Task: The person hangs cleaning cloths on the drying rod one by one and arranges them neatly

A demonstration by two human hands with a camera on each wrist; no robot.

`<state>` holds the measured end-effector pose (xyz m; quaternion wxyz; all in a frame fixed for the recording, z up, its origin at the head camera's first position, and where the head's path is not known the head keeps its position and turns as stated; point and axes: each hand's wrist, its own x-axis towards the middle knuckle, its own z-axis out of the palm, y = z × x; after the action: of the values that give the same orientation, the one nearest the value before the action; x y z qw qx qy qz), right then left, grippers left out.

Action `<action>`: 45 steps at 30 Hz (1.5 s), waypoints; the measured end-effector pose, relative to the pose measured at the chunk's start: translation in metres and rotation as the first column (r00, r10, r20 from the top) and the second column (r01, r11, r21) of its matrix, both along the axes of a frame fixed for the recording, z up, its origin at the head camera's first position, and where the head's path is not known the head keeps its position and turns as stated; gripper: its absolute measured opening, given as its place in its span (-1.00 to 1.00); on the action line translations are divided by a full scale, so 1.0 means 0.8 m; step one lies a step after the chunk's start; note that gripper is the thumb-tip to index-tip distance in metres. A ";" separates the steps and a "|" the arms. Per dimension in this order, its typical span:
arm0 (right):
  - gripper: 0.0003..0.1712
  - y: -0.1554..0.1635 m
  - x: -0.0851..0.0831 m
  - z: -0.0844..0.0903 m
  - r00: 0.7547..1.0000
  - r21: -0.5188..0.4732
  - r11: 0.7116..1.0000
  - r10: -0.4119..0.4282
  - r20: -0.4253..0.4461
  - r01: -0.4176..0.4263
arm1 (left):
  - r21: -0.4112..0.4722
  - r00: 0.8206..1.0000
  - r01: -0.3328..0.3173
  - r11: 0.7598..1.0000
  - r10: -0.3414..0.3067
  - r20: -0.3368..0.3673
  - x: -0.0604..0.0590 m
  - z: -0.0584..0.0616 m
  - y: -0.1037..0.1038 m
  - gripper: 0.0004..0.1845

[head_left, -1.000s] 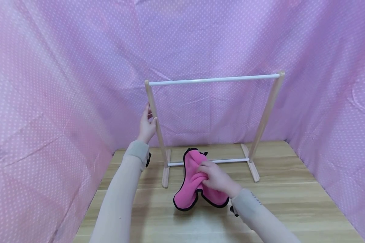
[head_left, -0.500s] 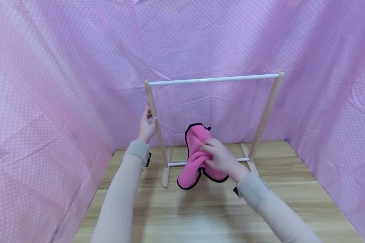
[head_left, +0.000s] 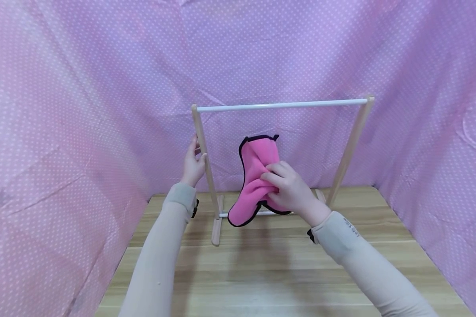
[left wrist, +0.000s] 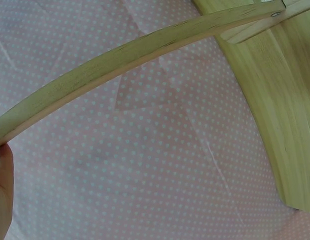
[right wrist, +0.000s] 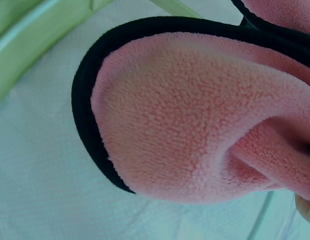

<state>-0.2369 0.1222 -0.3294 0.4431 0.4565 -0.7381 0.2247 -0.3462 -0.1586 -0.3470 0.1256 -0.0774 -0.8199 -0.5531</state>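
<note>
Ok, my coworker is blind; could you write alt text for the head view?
A person's right grip holds a black-edged pink cloth above a table. The left grip holds a rack by its left post; dotted fabric hangs behind.

Head cam bright, soft shadows on table (head_left: 222, 281), L-wrist cam dim, post (left wrist: 130, 56) lens-bowed, R-wrist cam greenish

Cream sleeves (head_left: 150, 259), greyish wrist cuffs (head_left: 180, 196), small black fittings (head_left: 195, 208), dark lettering (head_left: 351, 227)
</note>
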 end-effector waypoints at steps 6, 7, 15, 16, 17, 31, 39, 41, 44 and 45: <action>-0.65 -0.002 0.003 0.020 0.997 -0.001 1.000 0.005 -0.081 -0.005 | 0.004 1.000 0.005 1.000 -0.005 -0.007 0.001 0.000 -0.001 -0.20; -0.64 -0.002 0.004 0.023 0.996 0.000 1.000 0.001 -0.091 -0.001 | 0.004 1.000 0.005 1.000 -0.005 -0.008 0.001 0.000 -0.001 -0.20; -0.65 -0.002 0.004 0.041 0.988 0.005 1.000 -0.020 -0.154 0.021 | 0.001 1.000 -0.004 1.000 0.004 -0.011 0.002 0.001 0.001 -0.20; -0.65 -0.002 0.004 0.043 0.986 0.008 1.000 -0.025 -0.164 0.026 | 0.004 1.000 -0.005 1.000 0.005 -0.011 0.002 0.000 0.002 -0.20; -0.66 -0.001 0.004 0.045 0.985 0.012 0.999 -0.031 -0.172 0.033 | 0.007 1.000 -0.005 1.000 0.005 -0.011 0.001 -0.001 0.003 -0.20; -0.75 -0.006 0.004 0.072 0.944 0.004 0.997 -0.077 -0.322 0.083 | -0.022 0.997 -0.018 1.000 0.016 -0.069 -0.003 -0.004 0.006 -0.21; -0.78 -0.004 -0.006 0.092 0.939 -0.008 0.995 -0.099 -0.329 0.101 | -0.017 0.999 -0.018 1.000 0.017 -0.041 -0.002 -0.002 0.005 -0.20; -0.78 -0.004 -0.013 0.098 0.938 -0.014 0.994 -0.108 -0.328 0.110 | -0.006 0.999 -0.020 1.000 0.019 -0.032 -0.002 -0.001 0.006 -0.20; -0.78 -0.003 -0.023 0.107 0.937 -0.036 0.994 -0.114 -0.331 0.108 | 0.002 0.999 -0.020 1.000 0.020 -0.030 -0.002 -0.001 0.006 -0.19; -0.77 -0.003 -0.027 0.109 0.937 -0.045 0.994 -0.112 -0.331 0.103 | 0.001 0.999 -0.021 1.000 0.021 -0.029 -0.002 -0.001 0.006 -0.19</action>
<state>-0.2581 0.1196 -0.2419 0.5793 0.4408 -0.6733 0.1296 -0.3477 -0.1540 -0.3481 0.1431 -0.0768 -0.8186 -0.5510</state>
